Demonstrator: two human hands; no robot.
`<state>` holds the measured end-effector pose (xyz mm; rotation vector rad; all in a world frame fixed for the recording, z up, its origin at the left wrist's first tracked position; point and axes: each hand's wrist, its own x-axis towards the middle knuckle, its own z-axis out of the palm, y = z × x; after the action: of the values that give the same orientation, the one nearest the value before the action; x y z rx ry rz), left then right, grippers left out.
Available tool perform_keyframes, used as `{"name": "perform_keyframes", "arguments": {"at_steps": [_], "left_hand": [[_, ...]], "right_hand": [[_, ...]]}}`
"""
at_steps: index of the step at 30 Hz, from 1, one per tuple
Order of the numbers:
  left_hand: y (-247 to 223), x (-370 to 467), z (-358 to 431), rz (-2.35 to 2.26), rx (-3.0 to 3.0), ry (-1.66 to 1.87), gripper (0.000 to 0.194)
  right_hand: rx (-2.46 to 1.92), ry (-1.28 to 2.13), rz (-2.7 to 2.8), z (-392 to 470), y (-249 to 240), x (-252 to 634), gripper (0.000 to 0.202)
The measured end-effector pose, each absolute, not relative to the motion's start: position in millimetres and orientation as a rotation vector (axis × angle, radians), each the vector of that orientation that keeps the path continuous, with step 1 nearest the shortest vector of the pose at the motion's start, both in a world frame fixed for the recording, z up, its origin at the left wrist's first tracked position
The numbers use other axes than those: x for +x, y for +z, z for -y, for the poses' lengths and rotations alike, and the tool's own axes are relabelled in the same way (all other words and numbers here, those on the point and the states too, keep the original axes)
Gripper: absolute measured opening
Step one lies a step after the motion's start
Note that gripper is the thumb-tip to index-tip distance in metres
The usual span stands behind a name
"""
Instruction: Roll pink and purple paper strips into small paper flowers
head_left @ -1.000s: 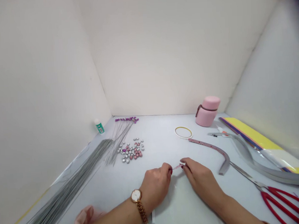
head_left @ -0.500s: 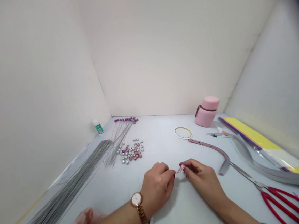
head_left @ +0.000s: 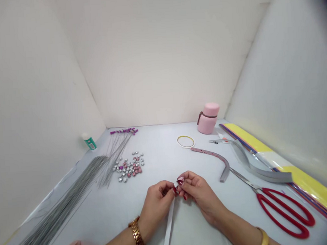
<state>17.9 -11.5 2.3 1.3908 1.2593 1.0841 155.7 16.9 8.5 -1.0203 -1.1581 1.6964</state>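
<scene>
Drawn closer, left hand (head_left: 155, 202) and right hand (head_left: 201, 195) pinch strip (head_left: 170, 223) trailing lengthwise toward wearer.

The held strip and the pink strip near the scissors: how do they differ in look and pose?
The held strip shows mostly a plain white side; the pink strip shows a spotted pink face.
The held strip is pinched by the left hand and right hand; the pink strip lies on the table.
The held strip's hanging length runs nearly straight; the pink strip bends in a curve.
Both are long and narrow.
</scene>
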Motion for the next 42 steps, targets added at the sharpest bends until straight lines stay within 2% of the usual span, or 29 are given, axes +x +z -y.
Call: {"name": "perform_keyframes", "arguments": {"at_steps": [9, 14, 17, 23, 26, 32, 37, 42], "left_hand": [[6, 17, 14, -1.314, 1.408, 1.065, 0.023], [2, 16, 9, -1.299, 1.173, 1.105, 0.015], [3, 14, 6, -1.279, 1.083, 1.140, 0.016], [3, 9, 4, -1.200, 0.898, 1.282, 0.021], [1, 8, 3, -1.163, 0.865, 1.318, 0.020], [1, 9, 3, -1.165, 0.836, 1.363, 0.018], [1, 8, 2, -1.171, 0.840, 1.359, 0.013], [-1, 8, 2, -1.179, 0.855, 1.350, 0.010]], "right_hand": [[-1.076, 1.576, 1.345, -16, 6, 155, 0.003], [-1.075, 1.558, 1.435, -16, 3, 154, 0.001], [-1.084, 1.506, 1.479, -16, 4, 156, 0.007], [-0.906, 1.003, 2.010, -13, 7, 164, 0.029], [-0.767, 0.922, 2.123, -11, 7, 165, 0.032], [-0.783, 1.220, 1.745, -6, 17, 162, 0.011], [-0.943, 1.667, 1.552, -6, 13, 160, 0.030], [-0.976, 1.858, 1.644, -7, 1, 157, 0.031]]}}
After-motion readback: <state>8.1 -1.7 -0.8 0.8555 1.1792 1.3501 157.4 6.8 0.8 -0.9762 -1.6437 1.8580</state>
